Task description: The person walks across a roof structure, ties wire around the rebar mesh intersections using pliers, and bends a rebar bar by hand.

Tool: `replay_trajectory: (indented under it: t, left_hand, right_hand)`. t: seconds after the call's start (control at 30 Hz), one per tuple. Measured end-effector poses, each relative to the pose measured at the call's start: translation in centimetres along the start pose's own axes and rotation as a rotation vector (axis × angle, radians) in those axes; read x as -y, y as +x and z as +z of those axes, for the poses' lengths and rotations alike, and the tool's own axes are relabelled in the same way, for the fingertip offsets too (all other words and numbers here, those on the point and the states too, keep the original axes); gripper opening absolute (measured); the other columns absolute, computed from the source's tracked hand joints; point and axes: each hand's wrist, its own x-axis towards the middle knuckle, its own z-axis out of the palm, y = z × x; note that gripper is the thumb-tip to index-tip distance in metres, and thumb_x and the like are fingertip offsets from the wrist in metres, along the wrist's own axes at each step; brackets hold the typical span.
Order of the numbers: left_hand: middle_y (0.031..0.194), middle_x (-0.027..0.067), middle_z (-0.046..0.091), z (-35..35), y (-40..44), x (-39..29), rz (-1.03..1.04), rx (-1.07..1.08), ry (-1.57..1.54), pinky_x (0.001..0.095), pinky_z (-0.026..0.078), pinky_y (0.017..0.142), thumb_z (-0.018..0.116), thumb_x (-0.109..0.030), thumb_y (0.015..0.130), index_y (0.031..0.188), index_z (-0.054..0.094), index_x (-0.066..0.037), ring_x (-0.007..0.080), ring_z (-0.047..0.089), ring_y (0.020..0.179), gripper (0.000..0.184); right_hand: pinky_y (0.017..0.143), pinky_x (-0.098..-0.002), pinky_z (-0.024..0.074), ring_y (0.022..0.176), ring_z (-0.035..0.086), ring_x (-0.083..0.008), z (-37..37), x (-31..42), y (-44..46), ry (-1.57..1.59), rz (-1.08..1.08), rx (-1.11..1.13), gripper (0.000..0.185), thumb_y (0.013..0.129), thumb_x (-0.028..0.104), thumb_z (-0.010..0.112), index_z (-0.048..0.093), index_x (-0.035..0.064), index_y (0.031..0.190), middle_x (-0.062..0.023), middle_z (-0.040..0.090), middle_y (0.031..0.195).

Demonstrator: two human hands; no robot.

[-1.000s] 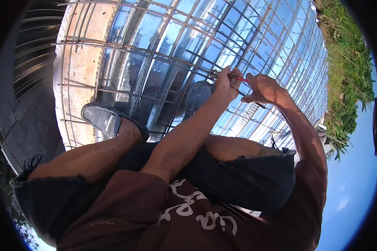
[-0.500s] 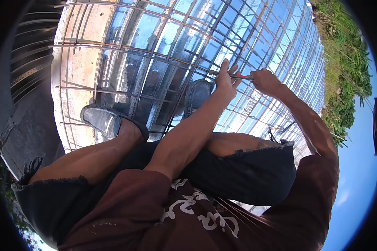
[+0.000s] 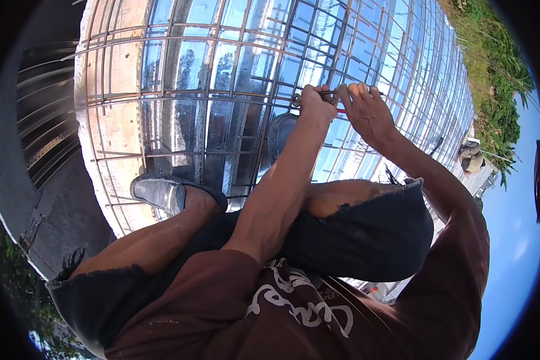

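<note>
Pincers with a red handle (image 3: 341, 110) lie across the steel bars, their metal head poking out left of my left hand (image 3: 318, 103). That hand is closed around the tool near its head. My right hand (image 3: 369, 117) is beside it at the handle end, palm down, fingers apart and partly bent; whether it touches the handle I cannot tell. Beneath both hands runs the rebar mesh (image 3: 231, 95), with crossing bars over shiny metal decking (image 3: 189, 63). Any tie wire at the pincers' jaws is too small to make out.
My shoes (image 3: 156, 191) stand on the mesh, one partly behind my left forearm. A wooden board (image 3: 119, 66) edges the decking at left, beside dark ribbed sheets (image 3: 51, 114). Mesh stretches to the right, toward green plants (image 3: 492, 78). A crouching person (image 3: 473, 157) is at far right.
My left hand has gone from open-palmed to closed around the pincers. My right hand has loosened from its fist on the handle, fingers now spread. The view has shifted slightly.
</note>
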Motion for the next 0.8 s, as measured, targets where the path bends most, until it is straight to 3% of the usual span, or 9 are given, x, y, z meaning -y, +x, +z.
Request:
replay_trajectory:
  t: [0.17,0.27,0.3,0.37,0.5,0.6,0.63,0.73,0.8]
  left_hand:
    - [0.074,0.0022,0.055,-2.5,0.2,0.0,0.093,0.177,0.246,0.0399,0.047,0.062,0.059,-0.036,0.084,0.079,0.049,-0.012,0.0164,0.056,0.065,0.026]
    - [0.097,0.0035,0.055,-5.6,-1.3,-0.5,0.133,0.415,0.443,0.049,0.032,0.094,0.062,-0.05,0.08,0.1,0.046,-0.019,0.0195,0.055,0.098,0.041]
    - [0.101,0.0035,0.054,-6.6,-0.6,-0.7,0.117,0.446,0.492,0.0513,0.033,0.095,0.065,-0.046,0.08,0.103,0.046,-0.018,0.0213,0.053,0.102,0.041]
    - [0.086,0.0056,0.059,-6.3,-0.3,-0.1,0.109,0.548,0.329,0.0494,0.045,0.085,0.066,-0.037,0.08,0.09,0.049,-0.013,0.0199,0.057,0.087,0.03]
    - [0.076,0.0086,0.055,-4.6,2.0,-0.3,0.124,0.434,0.175,0.0411,0.056,0.074,0.059,-0.014,0.081,0.084,0.049,-0.005,0.0239,0.06,0.075,0.014]
    - [0.068,0.0103,0.052,-2.3,1.7,0.2,0.067,0.161,0.137,0.0342,0.058,0.065,0.045,-0.003,0.079,0.065,0.044,0.001,0.0236,0.059,0.064,0.015]
    - [0.068,0.0109,0.052,-1.4,1.0,0.7,0.097,0.091,0.072,0.0327,0.058,0.062,0.047,-0.006,0.082,0.064,0.044,0.001,0.0234,0.06,0.064,0.019]
    - [0.079,0.0116,0.055,-3.2,2.6,0.3,0.123,0.215,0.255,0.0387,0.056,0.072,0.053,-0.015,0.085,0.074,0.048,-0.002,0.024,0.06,0.076,0.018]
    - [0.094,0.0105,0.056,-4.6,-2.0,0.7,0.288,0.164,0.316,0.0471,0.05,0.086,0.056,-0.023,0.088,0.087,0.049,-0.006,0.0252,0.058,0.093,0.018]
  right_hand:
    - [0.063,-0.0335,0.0507,0.074,0.06,-0.022,1.8,-0.4,0.5,0.241,0.056,0.235,0.026,0.082,0.014,0.058,0.054,-0.0026,0.101,-0.0096,0.057,0.082]
    - [0.049,-0.0351,0.0464,0.054,0.057,-0.019,2.9,-2.2,1.9,0.963,0.011,0.612,0.021,0.084,0.018,0.057,0.058,-0.0015,0.077,-0.0085,0.056,0.062]
    - [0.046,-0.0369,0.0443,0.057,0.059,-0.0174,3.0,-2.9,2.1,1.475,0.425,1.173,0.025,0.087,0.024,0.058,0.059,-0.0002,0.08,-0.0075,0.057,0.066]
    - [0.046,-0.0337,0.0446,0.059,0.059,-0.0169,3.5,-3.0,2.1,1.921,0.484,1.457,0.033,0.087,0.032,0.059,0.059,0.0002,0.079,-0.007,0.058,0.067]
    - [0.055,-0.0331,0.052,0.062,0.062,-0.0214,0.0,-3.1,2.2,1.774,0.45,1.356,0.034,0.081,0.033,0.067,0.058,0.0005,0.087,-0.0093,0.059,0.07]
    - [0.061,-0.0316,0.0521,0.078,0.063,-0.0258,-1.5,-1.0,-0.1,0.441,0.11,0.255,0.029,0.071,0.019,0.07,0.059,-0.0011,0.089,-0.0139,0.062,0.084]
    - [0.061,-0.0308,0.052,0.082,0.062,-0.0246,-1.8,0.1,-0.5,0.258,0.118,0.234,0.025,0.071,0.014,0.065,0.059,-0.0011,0.09,-0.0113,0.062,0.088]
    - [0.056,-0.0301,0.0526,0.073,0.063,-0.0214,0.9,0.2,-0.3,0.264,0.184,0.267,0.022,0.075,0.014,0.064,0.059,-0.0019,0.09,-0.0094,0.062,0.08]
    - [0.047,-0.0298,0.0511,0.057,0.062,-0.0183,2.1,-1.5,0.0,1.364,0.189,0.964,0.028,0.08,0.023,0.066,0.059,-0.0037,0.083,-0.0101,0.061,0.07]
